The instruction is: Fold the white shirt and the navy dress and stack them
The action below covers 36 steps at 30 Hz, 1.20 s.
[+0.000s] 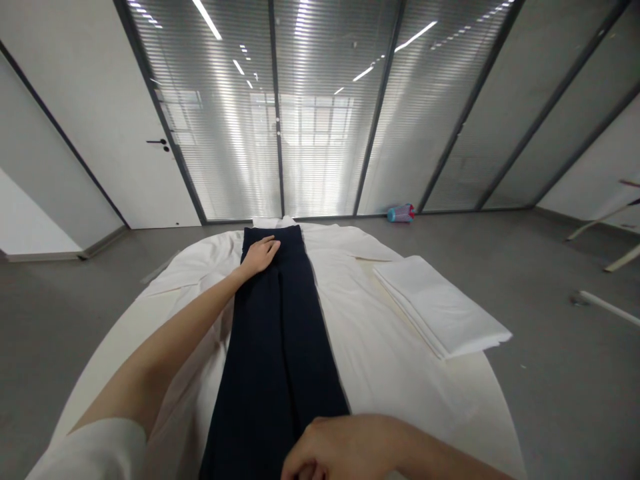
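A long dark navy garment [277, 333], folded lengthwise, lies stretched along a table covered with a white sheet [380, 347]. My left hand [260, 255] rests flat, fingers apart, on the garment's far end near its left edge. My right hand [330, 450] sits at the near end of the garment at the bottom of the view, fingers curled over the cloth; whether it pinches the fabric is hidden.
A stack of folded white cloth [440, 303] lies on the table's right side. Grey floor surrounds the table. A blue and red bottle [400, 213] lies by the glass wall with blinds. A white door [125, 133] stands at the left, and pale furniture legs [607, 257] at the right.
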Motion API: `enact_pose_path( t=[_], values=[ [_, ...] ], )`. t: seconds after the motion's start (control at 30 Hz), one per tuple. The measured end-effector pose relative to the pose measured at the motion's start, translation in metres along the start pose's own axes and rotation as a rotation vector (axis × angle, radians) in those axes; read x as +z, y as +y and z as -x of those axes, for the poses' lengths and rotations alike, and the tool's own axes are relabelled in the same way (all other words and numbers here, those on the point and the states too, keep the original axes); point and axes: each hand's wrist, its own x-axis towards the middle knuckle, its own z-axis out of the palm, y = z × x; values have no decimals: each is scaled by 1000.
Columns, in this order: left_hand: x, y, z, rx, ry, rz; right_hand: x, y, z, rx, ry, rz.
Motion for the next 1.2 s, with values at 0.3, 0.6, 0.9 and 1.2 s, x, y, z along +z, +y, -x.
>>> enact_pose_path(
  t=[0.3,0.6,0.9,1.2],
  values=[
    [-24,19,35,301,-202,21,3,-4,0,50,13,-118],
    [-4,40,22,388,-261,-111,-1,-7,3,137,-68,-213],
    [-4,42,29,433,-227,-161,-1,1,1,69,-122,-211],
    [6,29,54,270,-152,-34,-4,-4,5,84,-178,-152]
  ],
)
